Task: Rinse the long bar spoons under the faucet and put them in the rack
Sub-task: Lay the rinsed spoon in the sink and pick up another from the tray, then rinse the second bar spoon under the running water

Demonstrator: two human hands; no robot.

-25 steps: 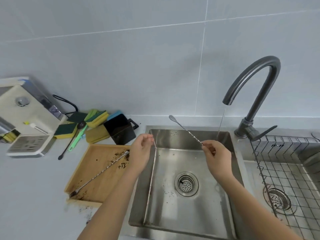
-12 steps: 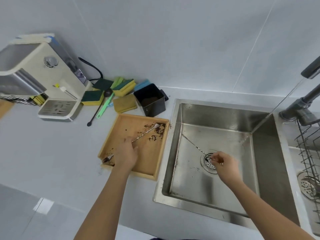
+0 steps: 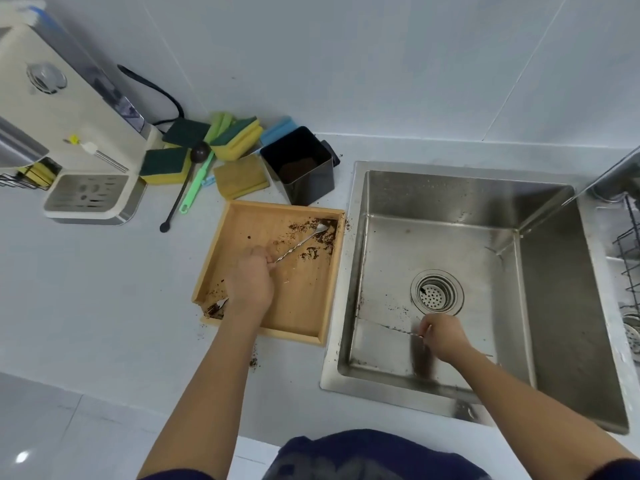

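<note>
white worktop [image 3: 86, 289] carries a gritty tray [image 3: 242, 220] left of the sink [image 3: 554, 306]. left hand [image 3: 250, 285] pinches one spoon [image 3: 301, 242] there; right hand [image 3: 445, 337] grips another spoon [image 3: 388, 327] inside the sink. lifting carelessly could scatter grounds.

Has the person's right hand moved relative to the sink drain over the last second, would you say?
Yes. The right hand, gripping a bar spoon, has dropped from up near the faucet stream to low in the sink, just nearer than the drain.

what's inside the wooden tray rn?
In the wooden tray: one bar spoon, scattered coffee grounds, and the left hand gripping the spoon. The hand covers the spoon's middle.
</note>
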